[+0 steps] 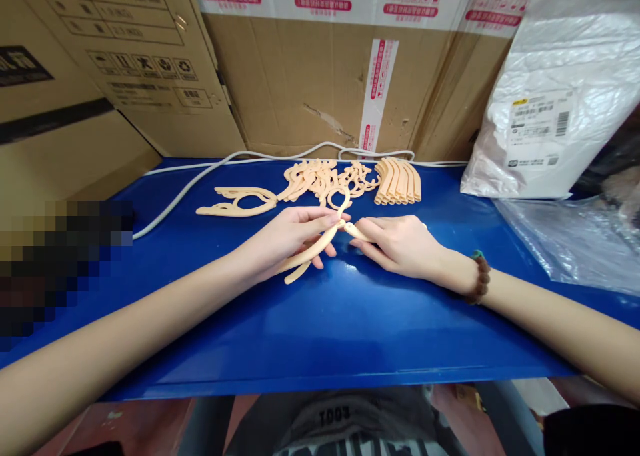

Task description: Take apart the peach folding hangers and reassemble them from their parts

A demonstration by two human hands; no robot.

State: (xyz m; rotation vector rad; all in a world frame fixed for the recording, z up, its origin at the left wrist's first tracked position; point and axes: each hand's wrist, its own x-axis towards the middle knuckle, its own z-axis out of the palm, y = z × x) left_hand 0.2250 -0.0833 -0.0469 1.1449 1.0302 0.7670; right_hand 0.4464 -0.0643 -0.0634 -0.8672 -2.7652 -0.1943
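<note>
My left hand [295, 236] is closed on a cream plastic hanger part [316, 248], which has a curved arm slanting down to the left and a hook rising at its upper end. Between the fingers of my right hand [403, 243] is another cream arm piece [357, 232], its rounded end close to the joint of the first part. Whether the two pieces touch cannot be made out. Behind my left hand, a folded cream hanger [250, 201] lies on the blue table [320, 336].
Loose cream hooks and parts [310, 179] lie along the back, beside a row of curved arm pieces [399, 181]. A white cable [185, 193] runs behind them. Cardboard boxes [310, 76] stand at the back and left. A white plastic parcel [535, 129] leans at the right.
</note>
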